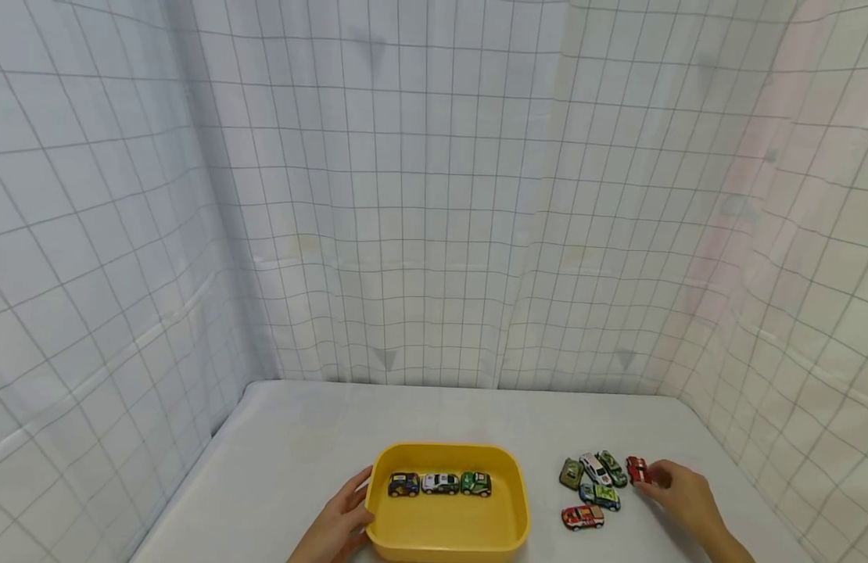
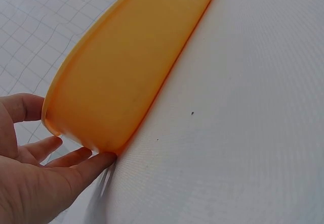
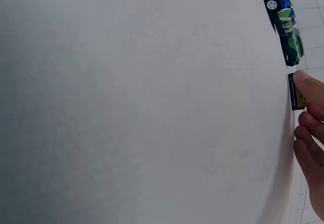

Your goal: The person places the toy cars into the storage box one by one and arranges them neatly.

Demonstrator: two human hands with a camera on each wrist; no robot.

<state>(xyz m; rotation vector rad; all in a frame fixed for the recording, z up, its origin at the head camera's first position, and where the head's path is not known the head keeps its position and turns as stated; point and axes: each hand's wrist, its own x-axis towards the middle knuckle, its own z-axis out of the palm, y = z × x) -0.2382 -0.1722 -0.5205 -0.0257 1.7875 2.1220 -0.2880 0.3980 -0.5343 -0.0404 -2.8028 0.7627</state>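
My left hand (image 1: 338, 522) rests against the left end of a yellow plastic bin (image 1: 448, 539); the left wrist view shows its fingers (image 2: 93, 169) spread along the outer wall and rim. Inside the bin stand a dark blue toy car (image 1: 403, 485), a white toy car (image 1: 440, 484) and a green toy car (image 1: 476, 484) in a row. On the right, my right hand (image 1: 680, 494) pinches a red toy car (image 1: 638, 470) between thumb and fingers at table level. In the right wrist view only part of this car (image 3: 297, 93) shows behind the thumb.
Several toy cars lie between bin and right hand: an olive one (image 1: 572, 474), a white one (image 1: 595, 469), a camouflage-green one (image 1: 612, 468), a blue-green one (image 1: 600, 496) and a red-orange one (image 1: 582, 517). Gridded white curtains (image 1: 462, 234) surround the white table (image 1: 300, 438).
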